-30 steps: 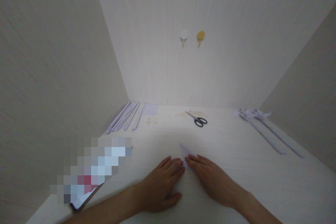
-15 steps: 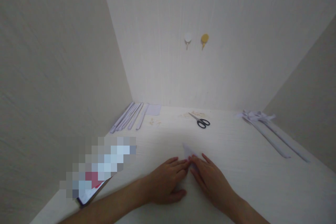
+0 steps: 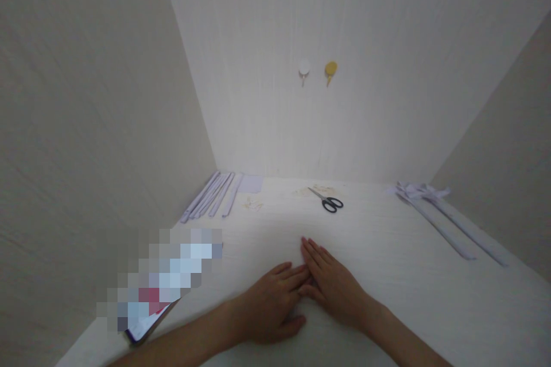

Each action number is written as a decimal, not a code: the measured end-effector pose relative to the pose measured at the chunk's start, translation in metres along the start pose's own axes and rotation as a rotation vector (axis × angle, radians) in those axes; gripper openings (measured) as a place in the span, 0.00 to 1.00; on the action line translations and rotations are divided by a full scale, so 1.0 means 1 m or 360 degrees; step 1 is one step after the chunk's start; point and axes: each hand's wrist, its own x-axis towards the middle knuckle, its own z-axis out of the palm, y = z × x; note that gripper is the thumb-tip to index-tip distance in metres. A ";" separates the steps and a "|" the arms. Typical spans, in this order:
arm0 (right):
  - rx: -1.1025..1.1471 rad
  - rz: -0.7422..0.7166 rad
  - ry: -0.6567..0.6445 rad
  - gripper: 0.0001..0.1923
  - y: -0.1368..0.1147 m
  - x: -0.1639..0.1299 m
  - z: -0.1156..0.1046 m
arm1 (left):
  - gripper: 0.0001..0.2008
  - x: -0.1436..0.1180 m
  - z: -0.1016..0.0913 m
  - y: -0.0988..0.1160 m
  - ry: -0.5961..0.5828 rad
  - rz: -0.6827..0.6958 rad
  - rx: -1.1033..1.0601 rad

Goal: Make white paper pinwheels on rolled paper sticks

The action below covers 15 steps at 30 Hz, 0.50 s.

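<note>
My left hand rests on the white table, palm down, its fingers stretched toward the right and its thumb apart. My right hand lies flat with straight fingers pointing forward and left. Its thumb side meets the left fingertips. The small folded piece of pale paper between the hands is hidden now, apparently beneath the right fingers. Beyond them lie scissors with black handles, blades pointing back and left.
Several rolled paper strips and a square of paper lie at the back left. A phone, partly pixelated, is at the left. Paper stems with a folded top lie right. Rubber bands lie behind. Hooks hang on the wall.
My right hand has slid forward and flattened over the paper, covering the corner that showed before. My left hand has stayed nearly in place. The view has tilted slightly.
</note>
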 end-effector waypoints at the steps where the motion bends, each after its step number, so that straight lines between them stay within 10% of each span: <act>1: -0.0003 0.0007 -0.0009 0.36 0.001 0.000 0.001 | 0.24 0.000 0.000 0.000 -0.0004 -0.0006 -0.0001; 15: -0.0032 -0.0032 -0.0119 0.37 0.011 0.014 -0.006 | 0.27 0.001 -0.003 -0.003 -0.0041 0.0008 -0.0018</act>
